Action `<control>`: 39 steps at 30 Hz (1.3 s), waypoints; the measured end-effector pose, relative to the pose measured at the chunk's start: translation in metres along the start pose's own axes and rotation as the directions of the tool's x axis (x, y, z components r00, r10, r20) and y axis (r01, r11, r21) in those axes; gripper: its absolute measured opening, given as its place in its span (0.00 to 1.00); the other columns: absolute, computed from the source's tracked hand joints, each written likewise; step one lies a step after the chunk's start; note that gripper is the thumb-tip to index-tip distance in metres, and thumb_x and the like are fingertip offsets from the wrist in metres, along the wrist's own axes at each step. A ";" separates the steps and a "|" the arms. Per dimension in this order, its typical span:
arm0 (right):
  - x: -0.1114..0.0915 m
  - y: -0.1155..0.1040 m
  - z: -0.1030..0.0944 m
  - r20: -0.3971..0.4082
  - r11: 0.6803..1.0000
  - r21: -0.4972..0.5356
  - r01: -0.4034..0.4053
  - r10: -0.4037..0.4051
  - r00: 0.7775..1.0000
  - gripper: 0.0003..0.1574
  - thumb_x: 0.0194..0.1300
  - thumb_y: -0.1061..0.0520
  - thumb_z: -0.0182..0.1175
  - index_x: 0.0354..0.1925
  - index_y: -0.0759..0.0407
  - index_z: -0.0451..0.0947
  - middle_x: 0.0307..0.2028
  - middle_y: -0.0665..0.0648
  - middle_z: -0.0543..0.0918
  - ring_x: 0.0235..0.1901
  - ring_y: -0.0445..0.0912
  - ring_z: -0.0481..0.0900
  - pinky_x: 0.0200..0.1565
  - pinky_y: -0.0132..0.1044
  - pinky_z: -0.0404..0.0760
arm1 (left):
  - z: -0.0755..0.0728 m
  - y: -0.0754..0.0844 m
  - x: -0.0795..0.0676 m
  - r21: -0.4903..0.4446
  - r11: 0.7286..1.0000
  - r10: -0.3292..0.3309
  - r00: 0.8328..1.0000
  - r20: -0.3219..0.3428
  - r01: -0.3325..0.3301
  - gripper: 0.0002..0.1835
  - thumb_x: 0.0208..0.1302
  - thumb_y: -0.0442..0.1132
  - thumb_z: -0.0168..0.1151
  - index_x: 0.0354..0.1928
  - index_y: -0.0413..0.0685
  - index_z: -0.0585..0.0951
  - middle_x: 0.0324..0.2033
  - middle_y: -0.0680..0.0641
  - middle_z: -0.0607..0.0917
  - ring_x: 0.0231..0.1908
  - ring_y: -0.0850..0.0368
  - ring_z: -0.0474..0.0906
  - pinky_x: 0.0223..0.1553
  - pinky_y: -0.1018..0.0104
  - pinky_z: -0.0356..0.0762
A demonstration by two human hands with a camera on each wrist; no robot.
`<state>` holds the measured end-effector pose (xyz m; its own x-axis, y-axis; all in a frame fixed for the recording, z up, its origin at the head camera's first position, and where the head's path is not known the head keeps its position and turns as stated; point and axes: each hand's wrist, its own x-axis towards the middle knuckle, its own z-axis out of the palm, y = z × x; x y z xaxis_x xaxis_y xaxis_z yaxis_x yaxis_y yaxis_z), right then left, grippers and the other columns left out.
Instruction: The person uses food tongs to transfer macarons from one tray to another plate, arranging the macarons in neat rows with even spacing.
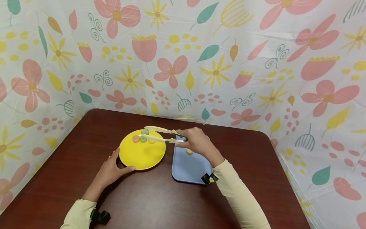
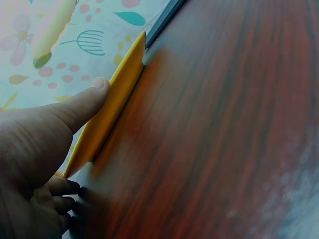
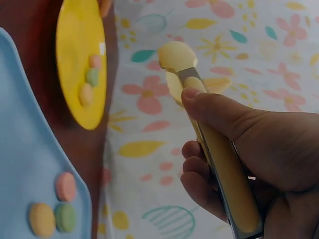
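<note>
My right hand [image 1: 197,141] grips yellow-handled tongs [image 3: 219,164] that reach left over the yellow plate [image 1: 140,159]. Between the tong tips is a green macaron [image 1: 145,131]; the left wrist view shows it as a green piece [image 2: 43,60] at the tongs' end, above the plate's rim. On the plate sit a pink macaron [image 3: 94,61], a green one [image 3: 92,76] and a peach one [image 3: 86,94]. My left hand [image 1: 110,170] holds the plate's near left edge, thumb [image 2: 94,92] on the rim and fingers curled low beside it.
A blue tray [image 1: 188,170] lies right of the plate, partly under my right hand and forearm. It holds a pink [image 3: 65,186], a green [image 3: 65,217] and a yellow macaron [image 3: 42,219]. A flower-patterned curtain [image 1: 171,47] hangs behind the dark wooden table [image 1: 148,203].
</note>
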<state>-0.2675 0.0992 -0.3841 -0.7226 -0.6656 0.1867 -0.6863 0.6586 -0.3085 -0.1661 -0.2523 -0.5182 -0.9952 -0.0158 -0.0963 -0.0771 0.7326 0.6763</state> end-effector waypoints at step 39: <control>0.041 -0.003 0.081 0.183 0.996 -0.047 0.082 -0.072 0.980 0.26 0.64 0.44 0.71 0.56 0.55 0.85 0.30 0.50 0.86 0.26 0.38 0.78 0.30 0.31 0.77 | 0.000 -0.002 0.001 -0.014 1.000 0.009 1.000 -0.012 -0.010 0.71 0.53 0.70 0.72 0.81 0.37 0.41 0.77 0.25 0.49 0.73 0.19 0.45 0.68 0.23 0.50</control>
<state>-0.2885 0.0414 -0.4505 -0.6439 -0.7643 0.0343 -0.7463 0.6175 -0.2484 -0.1672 -0.2534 -0.5198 -0.9965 -0.0169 -0.0814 -0.0684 0.7230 0.6875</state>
